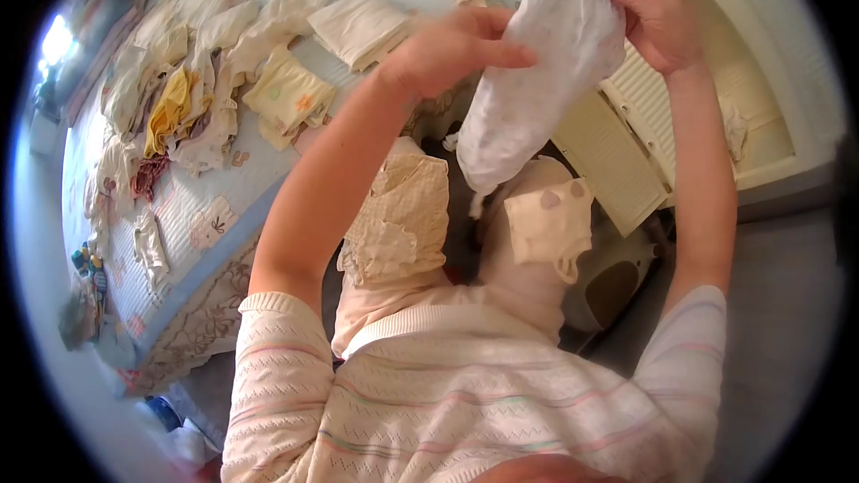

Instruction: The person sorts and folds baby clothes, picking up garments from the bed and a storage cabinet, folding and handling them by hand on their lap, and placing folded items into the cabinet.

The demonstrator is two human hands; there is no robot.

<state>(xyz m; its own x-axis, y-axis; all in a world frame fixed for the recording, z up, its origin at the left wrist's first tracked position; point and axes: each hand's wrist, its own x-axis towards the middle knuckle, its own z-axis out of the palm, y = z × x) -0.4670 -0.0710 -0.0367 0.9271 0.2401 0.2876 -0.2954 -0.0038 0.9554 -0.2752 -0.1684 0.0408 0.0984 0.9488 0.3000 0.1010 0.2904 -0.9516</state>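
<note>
A white baby garment with faint small prints point(546, 72) hangs in front of me between my two hands, a thin tie or strap dangling from its lower end. My left hand point(456, 46) has its thumb over the left edge and the other fingers behind, gripping the cloth. At the upper right edge, my right hand point(655, 13) pinches the fabric between thumb and fingers. On my left thigh lies a folded beige garment point(403, 206), a smaller cream piece on top. A cream cloth with brown spots and a loop point(550, 219) rests on my right thigh.
A bed with a pale blue quilt point(210, 224) stands to the left, strewn with baby clothes. Among them are a yellow garment point(170, 112), a folded piece with an orange flower point(288, 94) and a folded cream cloth point(358, 29). At right is an open cream cabinet or drawer point(761, 165).
</note>
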